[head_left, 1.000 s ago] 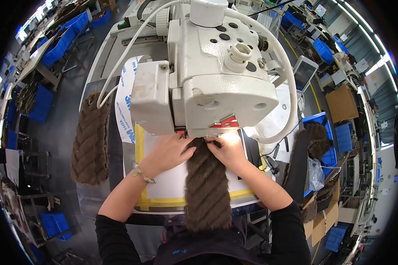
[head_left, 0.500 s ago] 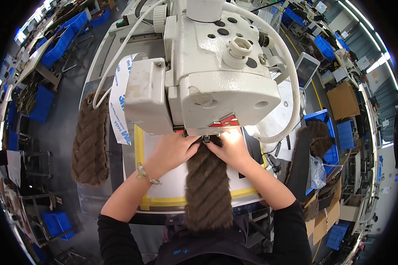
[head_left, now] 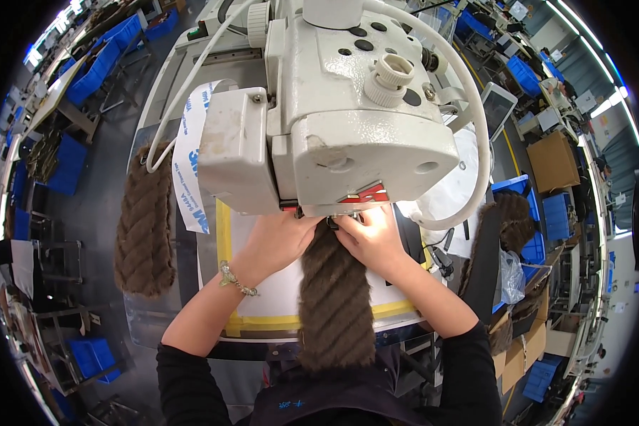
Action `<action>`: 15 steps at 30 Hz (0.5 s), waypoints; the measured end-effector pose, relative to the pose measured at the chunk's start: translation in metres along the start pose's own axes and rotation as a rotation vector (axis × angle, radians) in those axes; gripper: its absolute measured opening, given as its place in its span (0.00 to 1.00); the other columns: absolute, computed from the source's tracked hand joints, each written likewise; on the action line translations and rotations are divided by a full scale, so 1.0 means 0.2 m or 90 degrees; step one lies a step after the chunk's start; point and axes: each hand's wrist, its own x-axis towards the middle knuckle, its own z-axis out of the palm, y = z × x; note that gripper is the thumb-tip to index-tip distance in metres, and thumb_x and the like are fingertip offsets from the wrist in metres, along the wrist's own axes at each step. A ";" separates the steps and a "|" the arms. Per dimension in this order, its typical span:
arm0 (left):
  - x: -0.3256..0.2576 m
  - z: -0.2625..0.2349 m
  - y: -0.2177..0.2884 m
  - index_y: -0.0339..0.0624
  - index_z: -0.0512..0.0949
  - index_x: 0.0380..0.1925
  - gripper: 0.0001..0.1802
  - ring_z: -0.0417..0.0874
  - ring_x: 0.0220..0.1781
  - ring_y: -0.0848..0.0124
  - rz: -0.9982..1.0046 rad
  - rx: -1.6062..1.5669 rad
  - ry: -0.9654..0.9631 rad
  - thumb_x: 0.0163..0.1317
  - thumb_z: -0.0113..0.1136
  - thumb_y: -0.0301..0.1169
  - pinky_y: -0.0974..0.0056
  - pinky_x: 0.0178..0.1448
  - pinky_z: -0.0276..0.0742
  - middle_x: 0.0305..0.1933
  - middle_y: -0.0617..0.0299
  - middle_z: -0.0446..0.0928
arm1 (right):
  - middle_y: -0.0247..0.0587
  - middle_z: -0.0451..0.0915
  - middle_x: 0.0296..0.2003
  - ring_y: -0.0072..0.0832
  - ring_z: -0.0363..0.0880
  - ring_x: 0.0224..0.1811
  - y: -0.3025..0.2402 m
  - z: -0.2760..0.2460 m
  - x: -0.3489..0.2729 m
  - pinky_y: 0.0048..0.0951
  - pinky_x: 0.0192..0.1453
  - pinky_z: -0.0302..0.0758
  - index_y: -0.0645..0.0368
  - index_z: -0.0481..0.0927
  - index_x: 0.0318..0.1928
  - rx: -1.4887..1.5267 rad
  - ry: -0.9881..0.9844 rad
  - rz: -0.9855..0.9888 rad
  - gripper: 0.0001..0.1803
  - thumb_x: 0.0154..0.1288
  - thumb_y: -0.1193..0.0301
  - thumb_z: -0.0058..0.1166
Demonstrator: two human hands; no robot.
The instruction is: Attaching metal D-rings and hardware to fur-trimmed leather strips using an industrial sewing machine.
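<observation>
A long brown fur strip (head_left: 335,305) with slanting ridges runs from beneath the white sewing machine head (head_left: 373,160) toward my body, its near end hanging over the table edge. My left hand (head_left: 278,241) grips the strip's left side at the far end, its fingertips hidden under the machine head. On the other side my right hand (head_left: 373,240) pinches the strip's edge with bent fingers, beside a small black metal part (head_left: 332,223) below the head. A beaded bracelet (head_left: 238,279) circles my left wrist.
Another brown fur strip (head_left: 145,227) lies at the table's left. White tape with printing (head_left: 194,163) hangs from the machine's side box. Yellow tape (head_left: 263,325) borders the white work surface. At right are a blue crate (head_left: 534,241) with fur pieces and a cardboard box (head_left: 522,358).
My right fingers have curled in more at the strip's edge, and my left thumb has drawn closer to the hand. The machine sits slightly farther right in view. The strip has barely moved.
</observation>
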 end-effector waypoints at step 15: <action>-0.02 0.03 0.03 0.52 0.80 0.49 0.18 0.78 0.49 0.58 0.005 0.112 0.009 0.56 0.62 0.29 0.51 0.54 0.71 0.46 0.58 0.79 | 0.32 0.76 0.32 0.31 0.79 0.34 -0.04 -0.01 0.00 0.30 0.40 0.74 0.56 0.83 0.38 -0.107 0.034 0.001 0.10 0.52 0.75 0.61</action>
